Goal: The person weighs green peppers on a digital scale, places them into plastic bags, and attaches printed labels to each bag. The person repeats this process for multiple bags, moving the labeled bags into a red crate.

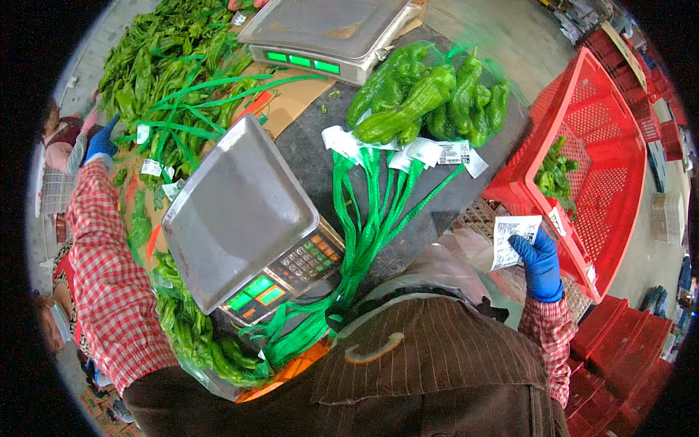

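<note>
My right hand (540, 265), in a blue glove, pinches a white printed label (505, 232) between thumb and fingers beside the red crate's near rim. My left hand (102, 141), also blue-gloved, is stretched out at the left edge of a heap of green peppers (164, 60); its fingers are partly hidden. A scale (240, 213) with a bare metal pan and lit green displays stands before me. Right of it, green mesh bags of peppers (415, 98) lie on the dark tabletop (306, 142). White tags (420, 152) are at the bags, and long green mesh tails (366, 218) run towards me.
A second scale (327, 27) stands at the far side. The red plastic crate (590, 164) at right holds a few peppers (556, 175). More peppers (202, 333) lie at the near left. Stacked red crates (617, 349) stand on the floor. Other people (63, 142) are at left.
</note>
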`<state>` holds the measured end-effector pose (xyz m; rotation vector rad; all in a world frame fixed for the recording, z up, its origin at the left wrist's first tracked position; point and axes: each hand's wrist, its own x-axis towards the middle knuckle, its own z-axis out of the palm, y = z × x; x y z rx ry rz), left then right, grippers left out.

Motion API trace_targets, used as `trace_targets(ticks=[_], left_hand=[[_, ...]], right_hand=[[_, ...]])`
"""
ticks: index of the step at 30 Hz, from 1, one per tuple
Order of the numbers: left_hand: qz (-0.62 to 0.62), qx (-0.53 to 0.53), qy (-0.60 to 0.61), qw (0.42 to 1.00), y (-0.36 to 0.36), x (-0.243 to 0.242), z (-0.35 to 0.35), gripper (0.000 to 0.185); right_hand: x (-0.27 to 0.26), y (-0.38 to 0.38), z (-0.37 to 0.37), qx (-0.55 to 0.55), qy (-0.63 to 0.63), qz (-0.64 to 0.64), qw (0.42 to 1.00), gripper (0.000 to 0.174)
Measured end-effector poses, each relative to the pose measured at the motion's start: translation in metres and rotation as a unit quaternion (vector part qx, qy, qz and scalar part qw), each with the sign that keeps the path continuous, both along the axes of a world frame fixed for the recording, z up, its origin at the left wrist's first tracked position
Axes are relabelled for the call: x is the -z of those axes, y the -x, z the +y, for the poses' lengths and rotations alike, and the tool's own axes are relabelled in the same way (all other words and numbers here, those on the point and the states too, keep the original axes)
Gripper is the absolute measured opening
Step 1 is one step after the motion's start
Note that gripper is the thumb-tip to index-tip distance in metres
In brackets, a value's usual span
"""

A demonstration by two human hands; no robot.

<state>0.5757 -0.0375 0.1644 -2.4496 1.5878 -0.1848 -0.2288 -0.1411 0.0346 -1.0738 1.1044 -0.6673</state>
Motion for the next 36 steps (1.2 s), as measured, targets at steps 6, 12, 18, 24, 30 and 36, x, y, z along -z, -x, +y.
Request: trace_targets(ticks=[6, 12, 18, 24, 30, 36], left_hand=[[-0.127, -0.015, 0.052, 0.99, 0.021, 0.017, -0.022, 0.03], [-0.053, -0.019, 0.083, 0.995, 0.085, 0.022, -0.045, 0.06], [-0.084, 0.169, 0.264, 0.946, 0.321, 0.007, -0.084, 0.035], [0.165, 0.24, 0.076, 0.953, 0.546, 0.17, -0.029, 0.083], [0.076, 0.135, -0.03, 0.987, 0.568, 0.215, 0.014, 0.062], [0.087, 0.155, 0.036, 0.983, 0.581, 0.2, 0.033, 0.05]], right_hand=[[0.012, 0.02, 0.008, 0.02, 0.007, -0.017, 1.0, 0.022], [0.023, 0.036, 0.012, 0.034, -0.001, -0.052, 0.998, 0.021], [0.029, 0.038, 0.01, 0.055, -0.007, -0.036, 0.998, 0.02], [0.042, 0.025, 0.017, 0.015, -0.025, -0.08, 0.996, 0.02], [0.06, 0.002, 0.021, -0.07, -0.059, -0.087, 0.992, 0.024], [0.077, -0.011, 0.011, -0.111, -0.062, -0.073, 0.989, 0.022]])
